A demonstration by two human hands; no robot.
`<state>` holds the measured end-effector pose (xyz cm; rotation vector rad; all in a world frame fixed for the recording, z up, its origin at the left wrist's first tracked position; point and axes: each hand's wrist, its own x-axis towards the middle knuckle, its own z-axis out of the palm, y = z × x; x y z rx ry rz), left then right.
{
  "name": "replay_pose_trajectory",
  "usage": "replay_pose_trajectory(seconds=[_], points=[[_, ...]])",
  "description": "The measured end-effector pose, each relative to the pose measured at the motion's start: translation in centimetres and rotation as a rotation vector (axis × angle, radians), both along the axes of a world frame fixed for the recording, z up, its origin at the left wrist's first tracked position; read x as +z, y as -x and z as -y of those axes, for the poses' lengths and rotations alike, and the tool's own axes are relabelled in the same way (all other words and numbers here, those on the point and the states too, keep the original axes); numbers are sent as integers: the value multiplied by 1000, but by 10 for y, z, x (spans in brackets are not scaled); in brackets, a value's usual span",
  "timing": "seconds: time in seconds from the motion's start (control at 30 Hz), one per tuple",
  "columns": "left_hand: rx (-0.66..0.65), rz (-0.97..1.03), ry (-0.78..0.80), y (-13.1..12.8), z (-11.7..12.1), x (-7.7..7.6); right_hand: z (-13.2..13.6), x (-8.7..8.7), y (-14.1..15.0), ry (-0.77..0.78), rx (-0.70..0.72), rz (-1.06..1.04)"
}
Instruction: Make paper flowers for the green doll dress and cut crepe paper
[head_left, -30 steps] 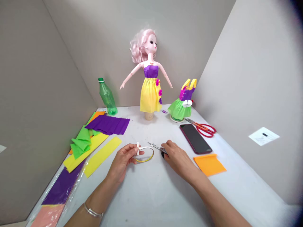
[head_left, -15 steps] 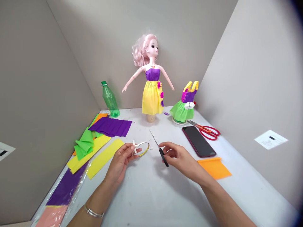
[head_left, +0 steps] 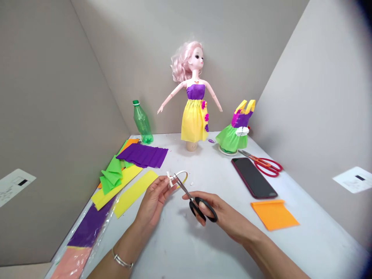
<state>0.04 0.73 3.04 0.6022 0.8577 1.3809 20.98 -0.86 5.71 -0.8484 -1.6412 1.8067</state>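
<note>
Left hand (head_left: 152,201) pinches a thin white-and-yellow paper loop (head_left: 180,179) to steady it for black-handled steel scissors (head_left: 190,195), their blades reaching it from five o'clock, right-hand fingers (head_left: 203,201) hooked through the finger rings

Counter (head_left: 174,248) carried a black smartphone (head_left: 254,178), screen up, just beside red-handled scissors (head_left: 269,166); orange paper sheet (head_left: 273,215) front right. Left side: purple crepe paper (head_left: 142,155), green crepe paper (head_left: 112,176), yellow paper strip (head_left: 135,193), plastic sleeve (head_left: 88,228) of purple and pink sheets. Back: upright green plastic bottle (head_left: 142,123), doll (head_left: 194,116) on cork stand, green paper dress (head_left: 231,138). Small white paper scrap (head_left: 191,183) mid-counter.
</note>
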Motion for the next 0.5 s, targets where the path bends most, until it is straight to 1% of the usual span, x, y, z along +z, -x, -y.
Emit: replay_pose_trajectory(seconds=[0.23,0.37,0.5], points=[[32,23,-5,-5,3,5,0,-3,3,15,2,31],[57,25,-23,-6,3,4,0,-3,3,20,12,35],[13,8,-23,-8,4,0,0,-4,5,5,9,18]])
